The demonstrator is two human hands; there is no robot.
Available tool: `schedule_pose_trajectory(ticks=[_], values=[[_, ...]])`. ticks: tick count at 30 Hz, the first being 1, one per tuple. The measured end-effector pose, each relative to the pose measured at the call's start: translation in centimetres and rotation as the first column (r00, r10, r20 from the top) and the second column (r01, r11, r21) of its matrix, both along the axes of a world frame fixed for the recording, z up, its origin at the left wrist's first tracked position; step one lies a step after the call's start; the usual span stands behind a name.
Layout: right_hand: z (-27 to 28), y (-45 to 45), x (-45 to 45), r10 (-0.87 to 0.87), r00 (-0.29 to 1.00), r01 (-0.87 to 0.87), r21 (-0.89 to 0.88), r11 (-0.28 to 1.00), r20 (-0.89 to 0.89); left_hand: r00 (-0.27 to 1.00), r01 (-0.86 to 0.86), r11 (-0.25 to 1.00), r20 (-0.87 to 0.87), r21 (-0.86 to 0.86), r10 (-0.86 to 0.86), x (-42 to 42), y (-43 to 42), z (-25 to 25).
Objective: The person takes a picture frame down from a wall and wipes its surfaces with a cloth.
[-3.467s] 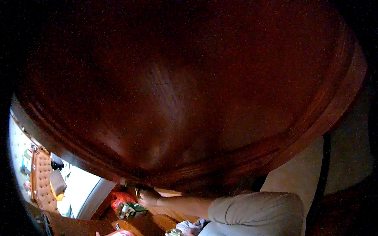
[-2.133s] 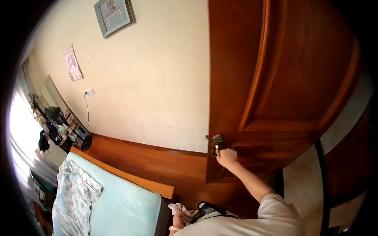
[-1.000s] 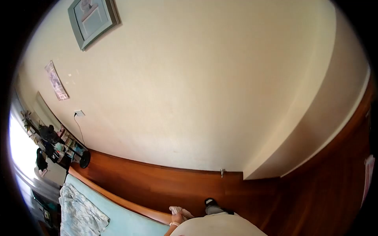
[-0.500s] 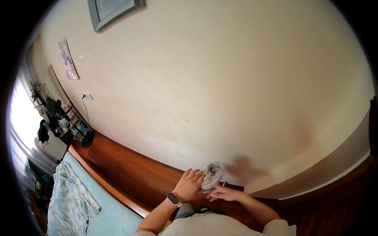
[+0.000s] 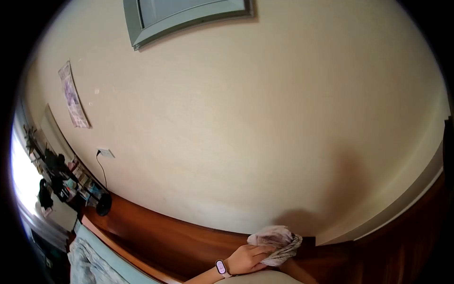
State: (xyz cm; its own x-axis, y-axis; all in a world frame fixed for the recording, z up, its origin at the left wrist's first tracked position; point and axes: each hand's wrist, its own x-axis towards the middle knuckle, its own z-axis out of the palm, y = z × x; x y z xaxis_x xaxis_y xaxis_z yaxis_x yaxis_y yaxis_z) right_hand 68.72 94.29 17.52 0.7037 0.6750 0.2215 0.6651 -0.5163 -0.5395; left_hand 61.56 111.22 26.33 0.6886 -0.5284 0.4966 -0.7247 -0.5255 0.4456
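Note:
A crumpled greyish-white cloth (image 5: 273, 235) is bunched up low in the head view, in front of the wall. My left hand (image 5: 247, 259) grips its near left side, fingers bent against the fabric. A smartwatch (image 5: 220, 266) with a lit screen and a pale strap is on that wrist. On the other side, my right forearm (image 5: 297, 270) reaches up under the cloth, which hides my right hand and its fingers.
A reddish-brown wooden ledge (image 5: 165, 226) runs along the wall (image 5: 227, 118). The bed (image 5: 94, 258) with a patterned cover lies at lower left. A framed picture (image 5: 189, 16) hangs above. A cord drops from a socket (image 5: 108, 153) near a cluttered rack (image 5: 71, 182).
The view has tilted up and shifted. The cloth, a rolled bundle before, is now opened out more loosely. My right hand, visible beside it earlier, has gone behind it.

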Motion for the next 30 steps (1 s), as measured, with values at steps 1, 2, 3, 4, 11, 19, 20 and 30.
schedule_pose_trajectory(ticks=[1, 2, 3, 4, 11, 19, 20, 30], values=[[0.3, 1.4, -0.3, -0.005, 0.999, 0.006, -0.025, 1.000, 0.033, 0.997, 0.071, 0.997, -0.042, 0.005, -0.070, -0.1, 1.6, 0.6], [0.6, 2.6, -0.2, -0.012, 0.998, 0.014, -0.035, 0.999, 0.061, 0.987, 0.144, 0.990, -0.076, 0.011, -0.142, 0.3, 3.2, 1.4], [1.1, 3.7, -0.4, -0.024, 0.997, 0.028, -0.043, 0.999, 0.074, 0.984, 0.164, 0.986, -0.071, 0.023, -0.162, 0.9, 4.7, 2.3], [2.5, 4.6, -0.4, -0.037, 0.995, 0.041, -0.049, 0.998, 0.090, 0.983, 0.155, 0.988, -0.098, -0.020, -0.157, 1.6, 6.0, 3.2], [8.4, 6.0, -2.9, -0.217, 0.903, 0.205, 0.073, 0.976, 0.370, 0.893, 0.050, 0.748, -0.305, -0.661, -0.329, 11.6, 16.3, 13.0], [7.4, 2.9, -3.1, -0.254, 0.923, 0.290, -0.090, 0.953, 0.291, 0.815, 0.075, -0.099, 0.118, -0.992, -0.567, 15.6, 21.0, 33.4], [7.0, 2.6, -3.1, -0.256, 0.921, 0.294, -0.090, 0.952, 0.294, 0.764, 0.104, -0.123, 0.158, -0.987, -0.625, 16.1, 21.1, 34.8], [4.7, -0.9, -3.4, -0.293, 0.918, 0.337, -0.137, 0.932, 0.266, 0.853, 0.226, -0.092, 0.242, -0.970, -0.462, 17.5, 19.3, 38.0]])
